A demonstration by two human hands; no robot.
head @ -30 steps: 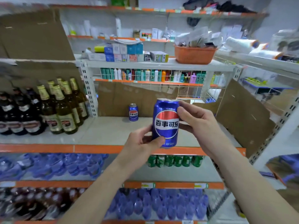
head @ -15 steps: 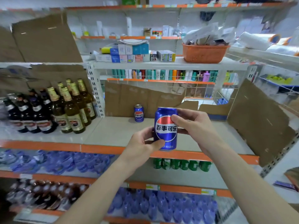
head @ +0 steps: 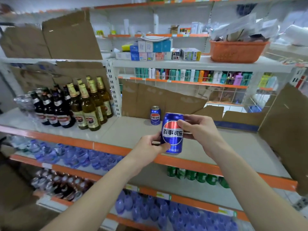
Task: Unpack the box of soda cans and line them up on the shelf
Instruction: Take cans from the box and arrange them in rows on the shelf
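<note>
Both hands are up at the middle of the view, sharing one blue Pepsi can (head: pixel 172 133) held upright, long axis vertical, silver top toward twelve o'clock, its red, white and blue logo with the Chinese lettering facing the camera. The left hand (head: pixel 152 146) comes in from seven o'clock and pinches the lower left of the can, thumb pressed on the front near the base, fingers curled round the side. The right hand (head: pixel 199 130) reaches in from four o'clock and grips the upper right, thumb tip on the front by the logo, the other fingers wrapped behind where they cannot be seen. The can hangs in the air over the front of the grey shelf (head: pixel 130 135), above its orange edge strip (head: pixel 106 146). At eleven o'clock from it, well back on the same shelf, a second Pepsi can (head: pixel 155 115) stands upright by itself, just in front of a brown cardboard panel (head: pixel 163 101). Over at nine o'clock a cluster of beer bottles (head: pixel 90 105) stands upright, gold-foiled necks up, with darker bottles (head: pixel 50 110) to their left. At one o'clock, an orange basket (head: pixel 236 52) sits on the shelf above, stuffed with what looks like packets, too blurred to name. Below, at five o'clock, green cans (head: pixel 196 176) line the lower shelf.
</note>
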